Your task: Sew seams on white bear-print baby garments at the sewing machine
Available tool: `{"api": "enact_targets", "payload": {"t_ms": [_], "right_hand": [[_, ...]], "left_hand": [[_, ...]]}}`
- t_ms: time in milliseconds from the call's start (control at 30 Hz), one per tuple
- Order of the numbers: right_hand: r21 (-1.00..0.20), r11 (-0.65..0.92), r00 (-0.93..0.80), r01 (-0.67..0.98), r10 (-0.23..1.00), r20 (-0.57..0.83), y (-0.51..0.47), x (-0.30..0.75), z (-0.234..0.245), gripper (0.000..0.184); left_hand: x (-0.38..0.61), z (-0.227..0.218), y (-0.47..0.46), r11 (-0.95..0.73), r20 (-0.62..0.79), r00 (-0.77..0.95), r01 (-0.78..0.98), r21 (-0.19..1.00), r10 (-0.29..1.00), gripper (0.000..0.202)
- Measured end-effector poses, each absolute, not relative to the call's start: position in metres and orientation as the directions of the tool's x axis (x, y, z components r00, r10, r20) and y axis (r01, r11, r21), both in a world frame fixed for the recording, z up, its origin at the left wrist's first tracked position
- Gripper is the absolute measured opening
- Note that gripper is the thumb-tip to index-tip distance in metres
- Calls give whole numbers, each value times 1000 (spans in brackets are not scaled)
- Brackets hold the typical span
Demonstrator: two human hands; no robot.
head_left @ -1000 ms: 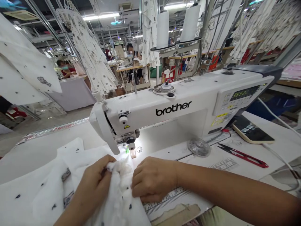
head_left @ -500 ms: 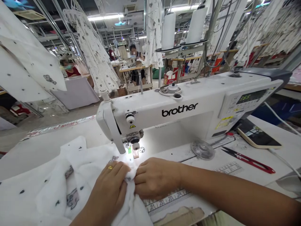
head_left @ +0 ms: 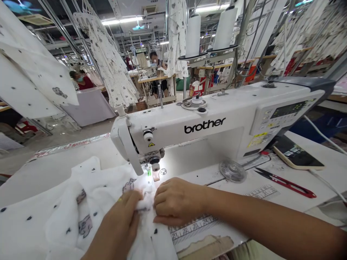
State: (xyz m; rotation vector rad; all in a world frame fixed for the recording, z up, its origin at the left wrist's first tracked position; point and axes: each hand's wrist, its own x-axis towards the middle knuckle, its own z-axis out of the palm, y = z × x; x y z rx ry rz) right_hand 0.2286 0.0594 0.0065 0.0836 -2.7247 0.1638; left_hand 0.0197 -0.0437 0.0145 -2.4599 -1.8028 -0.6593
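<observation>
Both hands, left hand (head_left: 119,225) and right hand (head_left: 176,202), pinch cloth (head_left: 89,202) with closed fingers, just before presser foot (head_left: 155,176); best keep edges aligned, fingertips clear.

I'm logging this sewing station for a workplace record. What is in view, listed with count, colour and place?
sewing machine: one, white, centre of table
printed fabric: one piece, white with dark motifs, under the needle and to its left
thread snips: one, red and black, on table at right
phone: one, dark screen, by machine base at right
thread cones: two, white, on stand behind machine
hanging garments: several, white printed, background
left hand: pressing fabric
right hand: pinching fabric
</observation>
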Motion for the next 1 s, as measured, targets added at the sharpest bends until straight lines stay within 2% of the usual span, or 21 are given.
{"api": "enact_targets", "payload": {"t_ms": [100, 200, 300, 367, 500, 567, 633, 667, 733, 800, 867, 1000], "right_hand": [[-132, 991, -911, 26, 78, 405, 59, 227, 5, 32], [-188, 970, -882, 151, 219, 417, 58, 226, 5, 24], [-277, 924, -854, 266, 358, 376, 56, 224, 6, 18], [-322, 902, -856, 287, 393, 336, 55, 223, 8, 15], [-355, 912, -891, 204, 323, 319, 55, 222, 9, 15], [-328, 931, -920, 159, 260, 293, 56, 223, 10, 32], [-271, 954, -944, 126, 199, 263, 56, 224, 11, 48], [-243, 963, -950, 118, 181, 253, 57, 224, 12, 50], [-209, 971, -955, 117, 167, 243, 57, 224, 13, 45], [-205, 971, -955, 123, 172, 243, 57, 224, 14, 40], [-208, 970, -953, 124, 175, 248, 58, 223, 14, 37], [-173, 979, -949, 107, 153, 277, 60, 225, 14, 35]], "left_hand": [[14, 28, -23, -150, 221, 60, 897, 416, 973, 16], [14, 36, -6, -82, 186, -34, 809, 582, 982, 12], [17, 36, -4, -84, 178, -49, 739, 669, 983, 16], [19, 35, -8, -100, 177, -33, 715, 692, 984, 16], [21, 36, -15, -111, 148, 15, 738, 666, 989, 13], [21, 35, -16, -97, 164, -5, 790, 605, 986, 18], [20, 32, -18, -141, 252, 2, 835, 531, 968, 15], [19, 30, -20, -186, 310, 26, 846, 499, 950, 15], [18, 27, -23, -300, 412, 102, 840, 452, 905, 19], [17, 25, -25, -369, 443, 153, 810, 456, 883, 27], [19, 24, -26, -344, 356, 168, 780, 523, 919, 30], [22, 29, -22, -131, 82, 103, 723, 678, 991, 26]]}}
